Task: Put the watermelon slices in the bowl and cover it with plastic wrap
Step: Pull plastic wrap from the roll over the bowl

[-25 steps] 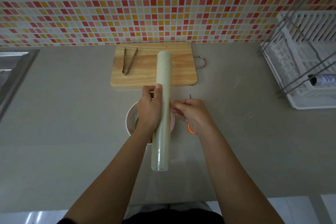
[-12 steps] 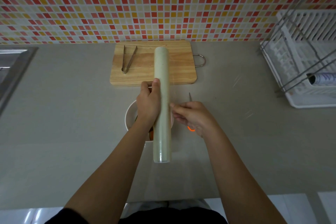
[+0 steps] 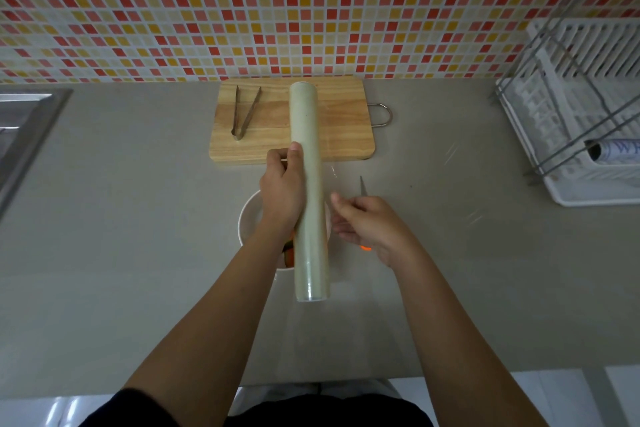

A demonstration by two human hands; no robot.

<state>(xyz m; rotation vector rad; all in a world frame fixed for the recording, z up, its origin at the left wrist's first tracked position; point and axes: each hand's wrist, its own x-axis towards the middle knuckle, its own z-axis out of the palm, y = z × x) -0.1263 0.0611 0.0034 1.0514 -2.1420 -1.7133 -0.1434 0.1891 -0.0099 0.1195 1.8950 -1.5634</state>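
My left hand [image 3: 282, 192] grips a long pale roll of plastic wrap [image 3: 308, 184], held lengthwise above a white bowl [image 3: 249, 222]. The bowl is mostly hidden by my hand and the roll; a bit of red and green watermelon [image 3: 289, 253] shows inside it. My right hand [image 3: 367, 224] is just right of the roll, fingers curled at the roll's side where a thin clear film edge [image 3: 334, 177] is faintly visible; whether the fingers pinch the film is unclear.
A wooden cutting board [image 3: 343, 135] with metal tongs [image 3: 245, 113] lies behind the bowl. A knife with an orange handle [image 3: 362, 185] lies under my right hand. A white dish rack [image 3: 585, 114] stands at the right, a sink [image 3: 20, 128] at the left.
The roll has shifted slightly away from me over the bowl. My right hand has drawn a little to the right of the roll.
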